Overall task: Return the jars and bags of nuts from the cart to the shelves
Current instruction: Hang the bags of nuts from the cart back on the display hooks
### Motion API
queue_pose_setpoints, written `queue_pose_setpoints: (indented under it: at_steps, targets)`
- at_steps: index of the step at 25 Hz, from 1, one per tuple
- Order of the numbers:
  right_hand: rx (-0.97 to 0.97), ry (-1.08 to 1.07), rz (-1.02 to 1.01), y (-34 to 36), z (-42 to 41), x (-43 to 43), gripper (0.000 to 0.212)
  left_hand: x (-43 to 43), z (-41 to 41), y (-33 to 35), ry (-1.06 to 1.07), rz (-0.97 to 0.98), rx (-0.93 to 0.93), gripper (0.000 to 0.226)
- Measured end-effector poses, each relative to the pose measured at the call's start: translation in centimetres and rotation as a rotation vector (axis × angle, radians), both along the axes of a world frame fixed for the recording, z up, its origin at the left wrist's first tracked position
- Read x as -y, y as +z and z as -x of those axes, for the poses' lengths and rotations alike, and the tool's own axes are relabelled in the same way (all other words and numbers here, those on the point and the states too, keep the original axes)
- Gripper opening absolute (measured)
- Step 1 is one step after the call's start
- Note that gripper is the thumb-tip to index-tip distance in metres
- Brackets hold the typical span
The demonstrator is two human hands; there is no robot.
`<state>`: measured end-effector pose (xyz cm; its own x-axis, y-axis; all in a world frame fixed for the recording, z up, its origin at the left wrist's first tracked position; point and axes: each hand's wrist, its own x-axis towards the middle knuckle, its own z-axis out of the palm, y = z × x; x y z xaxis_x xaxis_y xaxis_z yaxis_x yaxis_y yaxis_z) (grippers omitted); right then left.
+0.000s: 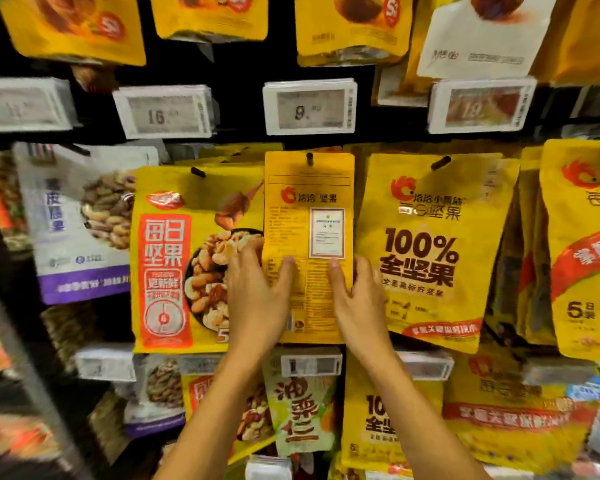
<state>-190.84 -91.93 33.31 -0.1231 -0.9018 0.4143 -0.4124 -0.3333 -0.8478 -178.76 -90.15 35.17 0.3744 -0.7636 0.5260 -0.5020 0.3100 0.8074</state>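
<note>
Four price tags [309, 107] run across the top; we read 16, 9 and 19. Below hangs a 每日坚果 bag [174, 258], then our yellow bag [309, 188] on a peg [309, 158], back outward, printed 洽洽坚果 — and a 100% 全坚果 bag [426, 258]. Our left hand [257, 299] and right hand [357, 306] pinch the yellow bag's lower half — thumbs on its face, fingers round its edges.

The yellow bag [309, 216] hangs upright on a peg [309, 158] through the hole in its top edge. Its back faces out, showing fine print, a red logo and a white framed label. The left hand [257, 296] and right hand [357, 299] pinch its lower side edges, thumbs on the face.
</note>
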Motion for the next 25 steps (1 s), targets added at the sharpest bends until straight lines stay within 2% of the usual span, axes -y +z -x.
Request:
queue_pose_setpoints:
  at_steps: [2,5,7,9,10,12,13,14,16,17,19,20,22,25]
  targets:
    - [0.11,0.05,0.004,0.3,-0.2,-0.9,0.054,-0.5,-0.3,0.9,-0.143,-0.02,-0.175,0.024]
    - [0.285,0.174,0.109,1.3,0.0,-2.6,0.034,-1.8,-0.7,2.0,-0.196,0.062,-0.178,0.011]
    - [0.277,0.178,0.196,1.4,0.4,-3.5,0.039,-2.9,-0.5,2.3,-0.226,0.071,-0.244,0.007]
    - [0.257,0.193,0.182,1.2,0.9,-4.6,0.048,-4.0,-1.0,1.9,-0.215,0.085,-0.186,0.014]
    - [0.266,0.238,0.16,0.9,1.2,-5.0,0.043,-4.5,-1.4,1.4,-0.238,0.084,-0.14,0.018]
    - [0.288,0.324,0.085,0.6,1.7,-5.8,0.035,-5.4,-1.8,0.4,-0.466,0.048,-0.257,0.041]
    - [0.256,0.311,0.066,0.4,2.0,-6.0,0.038,-5.7,-1.8,-0.1,-0.548,0.037,-0.337,0.049]
    - [0.16,0.229,0.095,0.2,2.3,-6.1,0.043,-5.9,-1.6,-0.5,-0.538,0.056,-0.368,0.053]
    - [-0.05,0.002,0.267,0.4,2.2,-6.8,0.045,-6.4,-0.8,-0.8,-0.364,0.15,-0.296,0.055]
    - [-0.055,0.019,0.328,0.4,1.9,-7.2,0.044,-6.7,-0.2,-0.7,-0.274,0.205,-0.236,0.059]
    - [0.07,0.28,0.212,1.0,0.9,-8.0,0.057,-7.2,1.1,-0.5,-0.196,0.264,-0.138,0.059]
    - [0.145,0.378,0.123,1.3,0.7,-8.2,0.067,-7.6,1.7,-0.5,-0.242,0.255,-0.108,0.05]
    - [0.32,0.418,0.044,1.6,1.1,-7.6,0.077,-8.4,2.3,-0.7,-0.389,0.19,-0.045,0.036]
    - [0.503,0.412,0.013,2.0,2.7,-6.4,0.054,-8.8,1.6,-1.1,-0.457,0.145,0.04,0.046]
